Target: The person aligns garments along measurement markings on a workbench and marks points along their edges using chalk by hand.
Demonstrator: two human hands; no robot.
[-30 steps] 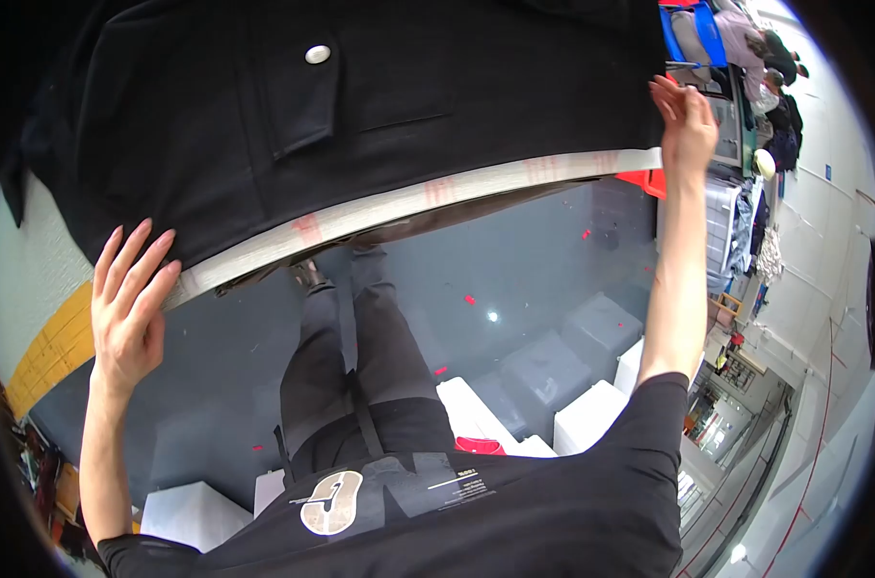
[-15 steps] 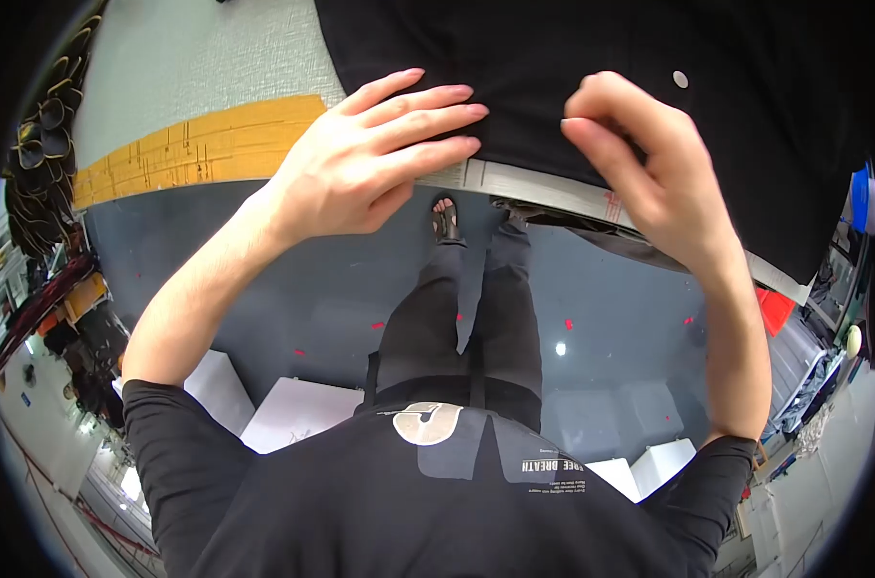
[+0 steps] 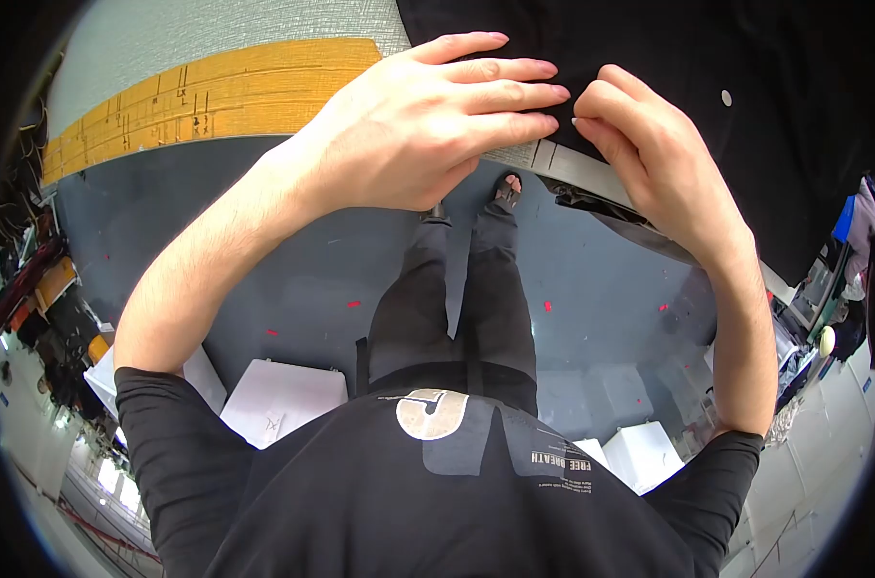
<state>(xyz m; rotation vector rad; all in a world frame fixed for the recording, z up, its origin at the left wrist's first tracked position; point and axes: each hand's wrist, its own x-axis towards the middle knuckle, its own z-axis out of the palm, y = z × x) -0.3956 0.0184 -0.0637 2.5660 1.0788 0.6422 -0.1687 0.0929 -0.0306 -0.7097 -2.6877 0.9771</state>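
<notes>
Black fabric (image 3: 649,34) lies spread over the table at the top of the view, with a small white round piece (image 3: 727,97) on it to the right. My left hand (image 3: 428,116) is stretched flat, palm down, its fingertips on or just above the fabric's near edge. Just right of those fingertips, my right hand (image 3: 649,144) is closed in a pinch, thumb against curled fingers. A tiny pale spot shows at its thumb tip; whether that is a nail or a held piece I cannot tell.
Yellow tape (image 3: 216,91) with dark marks runs along the table's front edge at left, beside a pale textured surface (image 3: 225,24). White boxes (image 3: 283,400) stand on the grey floor (image 3: 264,250) behind me. Red scraps (image 3: 548,306) lie scattered there.
My hands have come closer together, the left moving right toward the right hand. The right hand's fingers have closed into a tighter pinch. The whole view has shifted slightly.
</notes>
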